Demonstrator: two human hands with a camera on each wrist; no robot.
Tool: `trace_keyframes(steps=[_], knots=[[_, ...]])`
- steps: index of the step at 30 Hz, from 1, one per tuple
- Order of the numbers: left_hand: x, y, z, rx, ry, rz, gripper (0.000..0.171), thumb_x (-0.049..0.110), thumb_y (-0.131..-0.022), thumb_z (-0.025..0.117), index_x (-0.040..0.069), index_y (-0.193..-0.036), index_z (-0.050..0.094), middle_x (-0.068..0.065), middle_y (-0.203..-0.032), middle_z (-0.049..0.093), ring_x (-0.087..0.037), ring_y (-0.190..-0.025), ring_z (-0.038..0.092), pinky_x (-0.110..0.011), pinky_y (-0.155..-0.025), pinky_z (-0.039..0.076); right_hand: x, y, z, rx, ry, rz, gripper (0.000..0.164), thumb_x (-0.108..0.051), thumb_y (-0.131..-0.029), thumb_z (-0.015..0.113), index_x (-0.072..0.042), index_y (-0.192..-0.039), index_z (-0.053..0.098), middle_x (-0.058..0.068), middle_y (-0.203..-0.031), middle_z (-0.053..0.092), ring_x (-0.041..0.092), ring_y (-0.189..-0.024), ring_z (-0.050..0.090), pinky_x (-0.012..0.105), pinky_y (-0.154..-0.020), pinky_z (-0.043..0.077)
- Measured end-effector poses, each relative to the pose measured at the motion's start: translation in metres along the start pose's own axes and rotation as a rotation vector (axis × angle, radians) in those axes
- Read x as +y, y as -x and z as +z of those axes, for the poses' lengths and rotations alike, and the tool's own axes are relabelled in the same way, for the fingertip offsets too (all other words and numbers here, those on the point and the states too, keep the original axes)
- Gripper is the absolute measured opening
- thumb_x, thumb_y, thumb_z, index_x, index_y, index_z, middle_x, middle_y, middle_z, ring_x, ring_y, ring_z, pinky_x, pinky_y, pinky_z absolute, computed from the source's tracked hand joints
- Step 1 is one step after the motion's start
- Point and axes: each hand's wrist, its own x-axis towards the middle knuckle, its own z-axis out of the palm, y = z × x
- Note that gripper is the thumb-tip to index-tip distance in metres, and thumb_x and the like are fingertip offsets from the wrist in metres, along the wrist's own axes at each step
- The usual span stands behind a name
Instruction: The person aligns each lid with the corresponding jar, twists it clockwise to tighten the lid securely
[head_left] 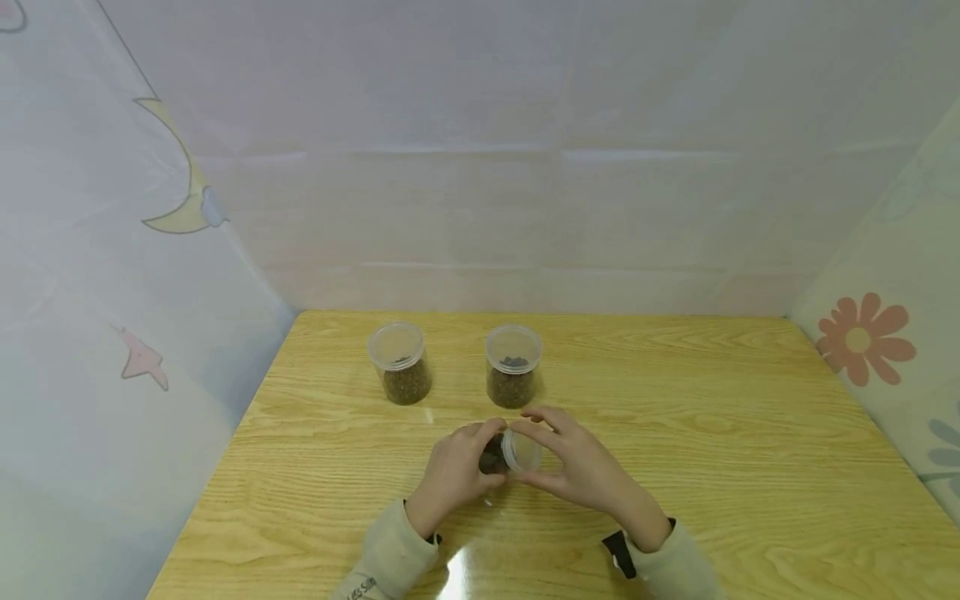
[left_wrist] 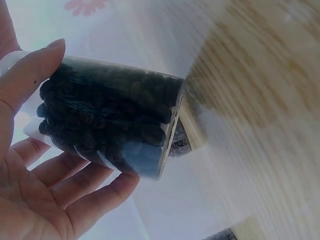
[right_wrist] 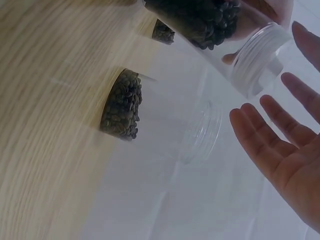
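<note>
A clear jar full of dark beans (left_wrist: 105, 107) is gripped by my left hand (head_left: 453, 471), thumb on one side and fingers on the other. It is tilted, its clear ridged top end (right_wrist: 257, 57) toward my right hand (head_left: 581, 462). The right wrist view has the right-hand fingers (right_wrist: 280, 145) spread and lightly bent, a small gap from that end. Whether a lid sits on it, I cannot tell. Behind the hands stand a left jar (head_left: 405, 383) and a right jar (head_left: 512, 387), both upright, each partly filled with small dark grains.
The hands work above a wood-grain table (head_left: 712, 433). A pale wall sheet (head_left: 465, 217) rises at its back edge, and printed sheets flank both sides, one with a red flower (head_left: 858, 340). Light glares off the front of the table.
</note>
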Motion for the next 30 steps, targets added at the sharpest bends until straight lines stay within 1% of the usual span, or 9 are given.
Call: trace_keyframes(steps=[5, 8, 13, 17, 19, 21, 25, 27, 30], knots=[[-0.0004, -0.0003, 0.0005, -0.008, 0.009, -0.004, 0.061, 0.027, -0.063, 0.084, 0.014, -0.114, 0.054, -0.003, -0.101, 0.065, -0.019, -0.085, 0.063, -0.031, -0.064, 0.052, 0.0027, 0.0017, -0.0011, -0.02, -0.015, -0.022, 0.06, -0.015, -0.063, 0.083, -0.007, -0.118, 0.059, 0.013, -0.119, 0.053, 0.028, -0.104, 0.053, 0.039, -0.077, 0.05], [-0.0008, -0.0002, 0.0013, -0.004, 0.011, -0.002, 0.061, 0.027, -0.063, 0.084, 0.014, -0.114, 0.053, -0.003, -0.101, 0.065, -0.019, -0.085, 0.063, -0.031, -0.064, 0.052, 0.0035, 0.0019, -0.0001, -0.018, -0.024, -0.022, 0.059, -0.014, -0.063, 0.083, -0.007, -0.117, 0.06, 0.012, -0.116, 0.054, 0.027, -0.103, 0.053, 0.038, -0.077, 0.05], [-0.0016, -0.0003, 0.0026, 0.01, 0.007, 0.012, 0.062, 0.026, -0.062, 0.085, 0.014, -0.114, 0.053, -0.003, -0.1, 0.065, -0.018, -0.083, 0.063, -0.03, -0.063, 0.051, 0.002, 0.0005, 0.001, -0.013, -0.051, 0.013, 0.057, -0.015, -0.064, 0.082, -0.006, -0.115, 0.059, 0.01, -0.11, 0.056, 0.024, -0.097, 0.057, 0.036, -0.076, 0.051], [-0.002, -0.0006, 0.0039, 0.012, 0.006, 0.015, 0.062, 0.026, -0.062, 0.085, 0.014, -0.114, 0.053, -0.002, -0.099, 0.065, -0.017, -0.083, 0.063, -0.029, -0.063, 0.051, -0.0004, -0.0006, 0.0003, -0.028, -0.069, 0.054, 0.055, -0.016, -0.066, 0.081, -0.003, -0.115, 0.058, 0.009, -0.108, 0.057, 0.021, -0.09, 0.058, 0.031, -0.071, 0.052], [-0.0019, -0.0007, 0.004, 0.011, 0.009, 0.013, 0.062, 0.025, -0.062, 0.085, 0.015, -0.114, 0.053, -0.002, -0.1, 0.065, -0.017, -0.084, 0.063, -0.029, -0.064, 0.052, -0.001, -0.0011, -0.0004, -0.035, -0.071, 0.062, 0.056, -0.017, -0.067, 0.081, -0.002, -0.116, 0.058, 0.009, -0.107, 0.057, 0.021, -0.089, 0.059, 0.03, -0.071, 0.052], [-0.0016, -0.0007, 0.0038, 0.01, 0.01, 0.011, 0.062, 0.025, -0.062, 0.085, 0.015, -0.114, 0.053, -0.002, -0.1, 0.065, -0.017, -0.084, 0.063, -0.029, -0.065, 0.052, -0.0008, -0.0012, -0.0013, -0.045, -0.073, 0.067, 0.057, -0.019, -0.068, 0.08, -0.002, -0.117, 0.057, 0.008, -0.108, 0.056, 0.021, -0.09, 0.058, 0.031, -0.072, 0.052], [-0.0012, -0.0007, 0.003, 0.001, 0.008, 0.007, 0.063, 0.027, -0.061, 0.085, 0.014, -0.115, 0.053, -0.002, -0.1, 0.065, -0.017, -0.085, 0.063, -0.029, -0.064, 0.052, 0.0013, -0.0004, -0.0042, -0.053, -0.056, 0.049, 0.064, -0.021, -0.066, 0.082, -0.004, -0.121, 0.055, 0.01, -0.114, 0.054, 0.024, -0.098, 0.056, 0.039, -0.077, 0.05], [-0.0011, -0.001, 0.0024, -0.007, 0.007, 0.004, 0.063, 0.027, -0.062, 0.085, 0.014, -0.115, 0.053, -0.002, -0.1, 0.065, -0.017, -0.084, 0.063, -0.029, -0.064, 0.052, 0.0029, 0.0001, -0.0055, -0.056, -0.05, 0.03, 0.067, -0.02, -0.064, 0.083, -0.006, -0.123, 0.055, 0.011, -0.117, 0.053, 0.026, -0.102, 0.054, 0.041, -0.078, 0.049], [-0.0007, -0.0015, 0.0012, -0.021, 0.009, -0.006, 0.062, 0.027, -0.062, 0.085, 0.015, -0.114, 0.053, -0.003, -0.099, 0.065, -0.018, -0.084, 0.063, -0.03, -0.064, 0.052, 0.0051, -0.0003, -0.006, -0.058, -0.05, -0.01, 0.066, -0.016, -0.063, 0.083, -0.008, -0.122, 0.056, 0.013, -0.119, 0.053, 0.027, -0.103, 0.052, 0.042, -0.078, 0.049]])
